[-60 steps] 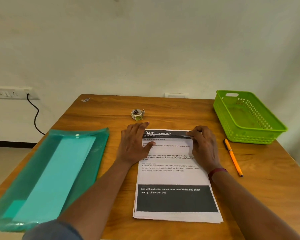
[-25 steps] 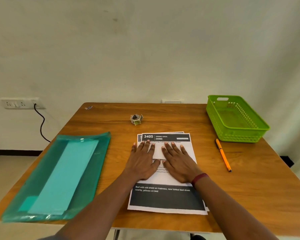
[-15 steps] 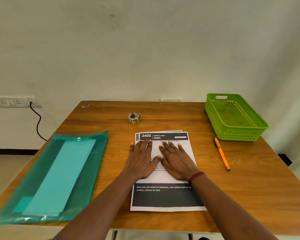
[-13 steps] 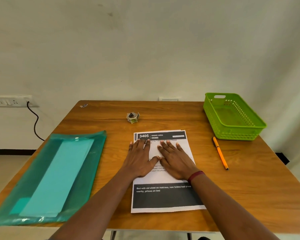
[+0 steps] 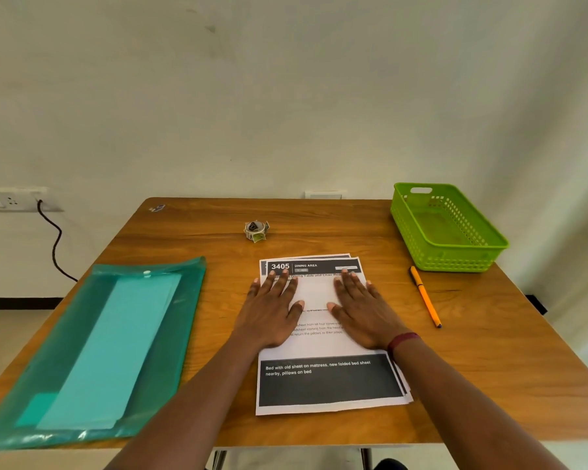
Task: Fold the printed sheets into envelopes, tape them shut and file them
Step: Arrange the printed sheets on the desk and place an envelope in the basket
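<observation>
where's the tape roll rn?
Head view: the tape roll sits on the table near the middle of its far edge, just beyond the top of the sheets and well left of the basket.

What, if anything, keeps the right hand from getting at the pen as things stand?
Probably nothing, so likely yes. The right hand lies flat on the sheets, holding nothing; the pen lies to its right on the table, with only bare wood between them. The basket sits beyond the pen.
</observation>
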Action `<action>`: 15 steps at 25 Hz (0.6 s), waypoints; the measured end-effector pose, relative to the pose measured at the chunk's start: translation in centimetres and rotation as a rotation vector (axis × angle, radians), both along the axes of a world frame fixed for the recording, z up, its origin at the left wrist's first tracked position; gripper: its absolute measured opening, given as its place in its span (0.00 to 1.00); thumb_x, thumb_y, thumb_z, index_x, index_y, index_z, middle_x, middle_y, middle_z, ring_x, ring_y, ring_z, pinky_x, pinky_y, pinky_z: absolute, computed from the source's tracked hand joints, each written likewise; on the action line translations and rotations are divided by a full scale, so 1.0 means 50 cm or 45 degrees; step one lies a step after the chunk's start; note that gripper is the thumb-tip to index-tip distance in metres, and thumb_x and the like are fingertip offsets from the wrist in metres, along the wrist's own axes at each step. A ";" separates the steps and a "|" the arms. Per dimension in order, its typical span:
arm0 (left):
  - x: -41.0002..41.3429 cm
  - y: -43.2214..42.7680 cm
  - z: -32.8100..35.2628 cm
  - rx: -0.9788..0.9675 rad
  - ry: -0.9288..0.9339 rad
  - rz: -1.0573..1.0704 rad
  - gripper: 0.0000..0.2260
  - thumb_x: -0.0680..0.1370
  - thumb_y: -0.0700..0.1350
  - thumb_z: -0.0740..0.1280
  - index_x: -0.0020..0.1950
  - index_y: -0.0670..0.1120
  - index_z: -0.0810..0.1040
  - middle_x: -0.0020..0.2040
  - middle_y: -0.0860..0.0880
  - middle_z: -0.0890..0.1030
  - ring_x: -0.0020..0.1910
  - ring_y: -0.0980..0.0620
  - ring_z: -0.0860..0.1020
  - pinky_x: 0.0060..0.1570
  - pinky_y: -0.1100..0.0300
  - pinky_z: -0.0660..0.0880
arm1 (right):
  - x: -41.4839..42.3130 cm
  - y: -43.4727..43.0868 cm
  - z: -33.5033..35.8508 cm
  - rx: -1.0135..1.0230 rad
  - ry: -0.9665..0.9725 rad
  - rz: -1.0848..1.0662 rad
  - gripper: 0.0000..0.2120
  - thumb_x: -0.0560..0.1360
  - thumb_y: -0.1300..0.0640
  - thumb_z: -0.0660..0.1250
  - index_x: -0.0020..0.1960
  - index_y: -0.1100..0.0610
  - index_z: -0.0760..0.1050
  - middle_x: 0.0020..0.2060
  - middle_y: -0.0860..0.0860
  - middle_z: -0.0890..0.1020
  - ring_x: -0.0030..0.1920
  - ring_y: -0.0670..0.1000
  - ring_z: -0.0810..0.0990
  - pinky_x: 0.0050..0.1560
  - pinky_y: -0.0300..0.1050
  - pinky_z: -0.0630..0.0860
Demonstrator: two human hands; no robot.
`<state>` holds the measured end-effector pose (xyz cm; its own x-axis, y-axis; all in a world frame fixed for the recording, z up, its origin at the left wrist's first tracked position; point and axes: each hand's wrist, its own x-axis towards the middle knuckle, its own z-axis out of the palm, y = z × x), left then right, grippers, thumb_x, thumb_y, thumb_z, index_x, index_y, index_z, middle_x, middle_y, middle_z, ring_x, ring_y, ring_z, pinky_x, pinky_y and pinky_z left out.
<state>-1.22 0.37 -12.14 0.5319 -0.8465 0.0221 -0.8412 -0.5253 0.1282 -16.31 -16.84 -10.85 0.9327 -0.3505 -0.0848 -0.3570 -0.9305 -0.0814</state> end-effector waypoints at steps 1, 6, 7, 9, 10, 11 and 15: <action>-0.001 0.000 -0.002 -0.017 0.001 0.011 0.29 0.82 0.62 0.42 0.80 0.52 0.45 0.81 0.49 0.45 0.79 0.48 0.42 0.77 0.46 0.41 | -0.005 -0.006 0.000 -0.009 0.006 -0.016 0.33 0.81 0.37 0.40 0.79 0.55 0.39 0.78 0.52 0.40 0.78 0.50 0.38 0.74 0.51 0.36; -0.004 0.004 0.000 -0.247 0.063 0.108 0.30 0.79 0.64 0.53 0.77 0.49 0.61 0.78 0.47 0.61 0.77 0.46 0.57 0.76 0.47 0.54 | -0.004 -0.008 -0.014 -0.030 -0.058 -0.023 0.34 0.81 0.37 0.40 0.79 0.55 0.42 0.79 0.53 0.44 0.78 0.50 0.41 0.75 0.53 0.38; -0.002 0.005 0.001 -0.300 0.063 0.120 0.30 0.78 0.64 0.56 0.75 0.49 0.64 0.74 0.47 0.65 0.74 0.47 0.61 0.74 0.48 0.59 | -0.004 -0.010 -0.015 -0.020 -0.070 -0.021 0.34 0.80 0.36 0.41 0.79 0.55 0.43 0.79 0.53 0.45 0.78 0.50 0.42 0.75 0.53 0.39; 0.000 0.006 0.002 -0.371 0.060 0.128 0.29 0.76 0.65 0.60 0.73 0.50 0.67 0.68 0.49 0.69 0.68 0.48 0.66 0.68 0.50 0.65 | -0.006 -0.014 -0.016 0.013 -0.128 -0.040 0.34 0.80 0.36 0.44 0.80 0.54 0.46 0.79 0.52 0.49 0.79 0.51 0.46 0.76 0.53 0.41; 0.001 0.006 0.003 -0.396 0.072 0.133 0.29 0.75 0.65 0.61 0.72 0.51 0.67 0.67 0.50 0.70 0.66 0.49 0.66 0.66 0.50 0.66 | -0.007 -0.016 -0.016 0.027 -0.162 -0.049 0.33 0.80 0.36 0.45 0.80 0.53 0.48 0.79 0.52 0.52 0.78 0.52 0.49 0.76 0.53 0.43; 0.001 0.004 0.003 -0.420 0.087 0.139 0.29 0.75 0.65 0.62 0.71 0.51 0.67 0.66 0.50 0.71 0.66 0.49 0.67 0.65 0.51 0.66 | -0.008 -0.018 -0.016 0.037 -0.187 -0.053 0.33 0.80 0.36 0.47 0.79 0.52 0.49 0.79 0.53 0.54 0.78 0.52 0.51 0.76 0.53 0.44; 0.000 0.003 0.002 -0.495 0.105 0.151 0.30 0.72 0.66 0.67 0.70 0.53 0.68 0.65 0.51 0.71 0.64 0.50 0.66 0.63 0.51 0.66 | -0.009 -0.016 -0.019 0.054 -0.245 -0.050 0.32 0.80 0.36 0.49 0.79 0.51 0.53 0.77 0.54 0.59 0.77 0.53 0.55 0.76 0.54 0.47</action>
<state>-1.23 0.53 -12.02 0.6388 -0.7160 0.2816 -0.7563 -0.5173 0.4005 -16.76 -17.65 -11.80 0.9189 -0.3867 0.0785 -0.3669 -0.9105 -0.1906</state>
